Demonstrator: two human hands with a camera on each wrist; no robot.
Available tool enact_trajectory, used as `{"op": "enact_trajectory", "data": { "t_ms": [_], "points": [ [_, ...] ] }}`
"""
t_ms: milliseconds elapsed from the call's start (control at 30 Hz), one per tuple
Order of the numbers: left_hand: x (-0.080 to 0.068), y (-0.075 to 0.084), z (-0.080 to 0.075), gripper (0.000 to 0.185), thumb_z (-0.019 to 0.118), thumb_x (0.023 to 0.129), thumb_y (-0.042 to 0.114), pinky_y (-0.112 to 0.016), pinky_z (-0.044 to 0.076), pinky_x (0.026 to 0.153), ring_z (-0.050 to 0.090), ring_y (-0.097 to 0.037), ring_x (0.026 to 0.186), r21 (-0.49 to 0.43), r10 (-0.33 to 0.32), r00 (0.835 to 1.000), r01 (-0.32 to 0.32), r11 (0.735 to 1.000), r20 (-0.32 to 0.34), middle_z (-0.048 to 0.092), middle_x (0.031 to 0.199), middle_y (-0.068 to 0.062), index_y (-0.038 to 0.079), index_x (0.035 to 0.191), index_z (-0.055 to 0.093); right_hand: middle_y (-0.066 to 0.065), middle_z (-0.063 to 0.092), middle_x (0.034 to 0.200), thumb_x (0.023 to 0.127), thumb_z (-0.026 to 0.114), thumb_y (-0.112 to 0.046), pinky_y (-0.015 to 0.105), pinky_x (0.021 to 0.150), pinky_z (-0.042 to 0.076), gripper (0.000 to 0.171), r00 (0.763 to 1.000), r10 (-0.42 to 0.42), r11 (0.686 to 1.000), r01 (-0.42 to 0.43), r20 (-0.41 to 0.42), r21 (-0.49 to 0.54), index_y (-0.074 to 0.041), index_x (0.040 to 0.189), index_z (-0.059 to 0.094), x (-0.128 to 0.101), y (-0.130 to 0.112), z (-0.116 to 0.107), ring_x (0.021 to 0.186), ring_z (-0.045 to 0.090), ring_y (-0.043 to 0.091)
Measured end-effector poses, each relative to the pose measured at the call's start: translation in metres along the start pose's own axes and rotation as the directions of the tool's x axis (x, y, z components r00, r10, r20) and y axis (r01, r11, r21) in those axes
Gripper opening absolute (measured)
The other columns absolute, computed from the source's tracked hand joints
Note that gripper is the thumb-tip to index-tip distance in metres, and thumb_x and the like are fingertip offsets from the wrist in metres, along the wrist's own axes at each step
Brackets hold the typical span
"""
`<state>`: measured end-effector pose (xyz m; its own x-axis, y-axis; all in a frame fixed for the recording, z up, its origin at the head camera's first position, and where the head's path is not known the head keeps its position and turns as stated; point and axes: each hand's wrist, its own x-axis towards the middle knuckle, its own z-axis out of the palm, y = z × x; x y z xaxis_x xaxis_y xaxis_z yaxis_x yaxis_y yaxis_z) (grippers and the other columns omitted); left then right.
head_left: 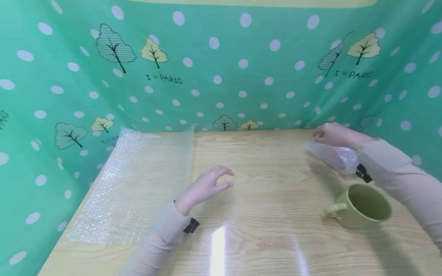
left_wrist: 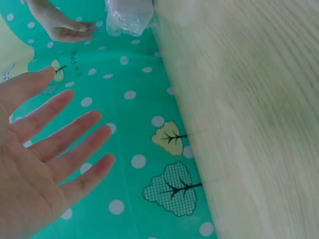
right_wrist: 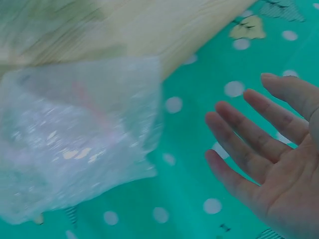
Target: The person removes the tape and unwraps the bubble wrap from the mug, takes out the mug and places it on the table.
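My left hand (head_left: 207, 186) hovers over the middle of the table with its fingers spread and nothing in them; the left wrist view shows its bare palm. At the back right, my right hand (head_left: 333, 135) is above a bubble-wrap bundle (head_left: 336, 157), a crumpled clear packet with a pinkish tint inside. In the right wrist view the fingers (right_wrist: 244, 144) are extended and a gap parts them from the bundle. A flat sheet of bubble wrap (head_left: 134, 188) covers the table's left part. Nearer me on the right stands an olive-green mug (head_left: 362, 207), its handle pointing left.
The light wooden table (head_left: 255, 168) reaches back to a green dotted cloth (head_left: 228, 69) printed with trees, which hangs behind it and along both sides. The mug stands below my right forearm in the head view.
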<state>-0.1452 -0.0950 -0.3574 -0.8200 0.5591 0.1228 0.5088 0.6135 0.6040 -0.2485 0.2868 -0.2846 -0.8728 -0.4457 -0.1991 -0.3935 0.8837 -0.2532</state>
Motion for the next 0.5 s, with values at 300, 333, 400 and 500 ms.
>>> {"op": "enact_trajectory", "data": {
  "t_ms": [300,333,400,500],
  "points": [
    [0.000,0.006,0.014,0.032,0.056,0.087,0.024,-0.034,0.037,0.098,0.048,-0.020,0.112,-0.003,0.024,0.999,-0.024,1.000,0.037,0.056,0.117,-0.007,0.007,0.113,0.056,0.032,0.056,0.099,0.085,0.053,-0.011,0.053,0.075,0.046,0.032,0.994,0.108,0.994,-0.108,-0.005,-0.021,0.012,0.107,0.054,-0.008,0.040,0.002,0.091,0.052,0.046],
    [0.000,0.007,0.016,0.032,0.056,0.087,0.025,-0.034,0.037,0.098,0.048,-0.020,0.113,-0.001,0.024,0.999,-0.024,1.000,0.042,0.056,0.118,-0.007,0.007,0.113,0.056,0.033,0.055,0.099,0.085,0.053,-0.012,0.053,0.076,0.045,0.033,0.993,0.115,0.993,-0.115,-0.012,-0.020,0.012,0.107,0.053,-0.009,0.044,0.002,0.092,0.051,0.047],
    [0.001,0.007,0.019,0.033,0.056,0.087,0.026,-0.033,0.037,0.098,0.048,-0.020,0.113,0.002,0.028,0.998,-0.028,1.000,0.052,0.055,0.118,-0.006,0.007,0.114,0.056,0.035,0.053,0.102,0.085,0.053,-0.013,0.055,0.077,0.044,0.035,0.990,0.141,0.990,-0.142,-0.019,-0.015,0.012,0.108,0.052,-0.010,0.052,0.003,0.094,0.049,0.049],
    [0.002,0.009,0.023,0.033,0.056,0.087,0.025,-0.033,0.037,0.098,0.048,-0.019,0.113,0.002,0.037,0.997,-0.037,0.999,0.068,0.055,0.118,-0.006,0.007,0.114,0.055,0.037,0.050,0.105,0.085,0.053,-0.015,0.057,0.078,0.042,0.038,0.984,0.179,0.984,-0.179,-0.026,0.003,0.013,0.110,0.050,-0.013,0.062,0.004,0.096,0.047,0.050]
  ]
}}
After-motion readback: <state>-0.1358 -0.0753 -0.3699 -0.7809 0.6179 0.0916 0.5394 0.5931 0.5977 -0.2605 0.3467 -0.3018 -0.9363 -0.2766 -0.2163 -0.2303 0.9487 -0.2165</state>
